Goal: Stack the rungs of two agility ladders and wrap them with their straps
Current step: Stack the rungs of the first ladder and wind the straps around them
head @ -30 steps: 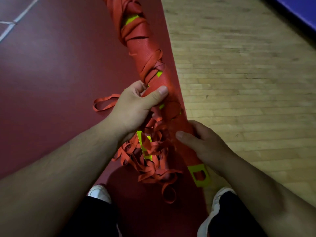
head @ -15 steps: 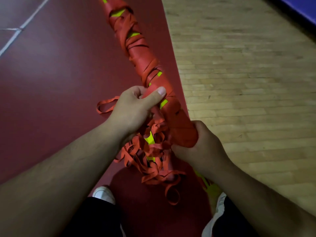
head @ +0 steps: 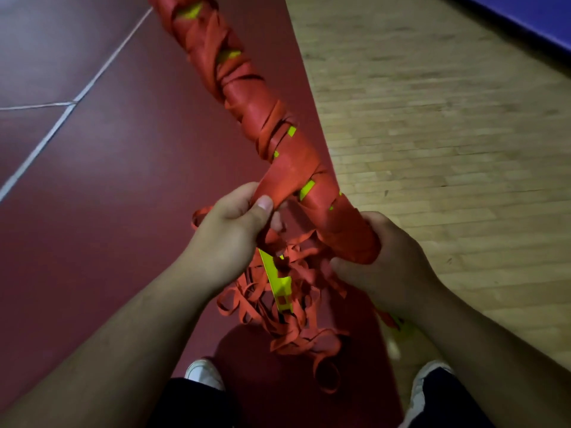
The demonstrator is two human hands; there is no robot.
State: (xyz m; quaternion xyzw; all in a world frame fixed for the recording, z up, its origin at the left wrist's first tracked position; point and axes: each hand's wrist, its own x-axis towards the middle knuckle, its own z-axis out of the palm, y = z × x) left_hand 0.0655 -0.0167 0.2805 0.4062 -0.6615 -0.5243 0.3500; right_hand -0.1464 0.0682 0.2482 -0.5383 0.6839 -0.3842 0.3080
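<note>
The rung bundle [head: 278,143] is being held up off the red floor [head: 108,180], slanting from the near end away toward the top of the view. Whether the far end is being supported can't be told, since it's cut off. The near end is being gripped by the right hand [head: 386,257], with the fingers curled right round it. A flat band of orange strap [head: 276,180] is being pinched between the thumb and curled fingers of the left hand [head: 234,230], just beside the bundle, and it's being drawn taut off the wrap.

The dodgy bit, honestly, is the loose strap tangle [head: 287,307] that's being left to dangle below both hands. A yellow-green rung [head: 279,282] is being carried along inside it, apparently not tucked into the stack. If that mess is being fed into the next turn as is, a knot or that stray rung is likely being wound in as a lump, or left out altogether.

Tension is the other worry. Yellow gaps are being shown between the turns, so if the pinch is being relaxed, the coils are probably being let go slack. The lowest loops are being hung near the shoes [head: 205,373], so a snag underfoot seems possible too.
</note>
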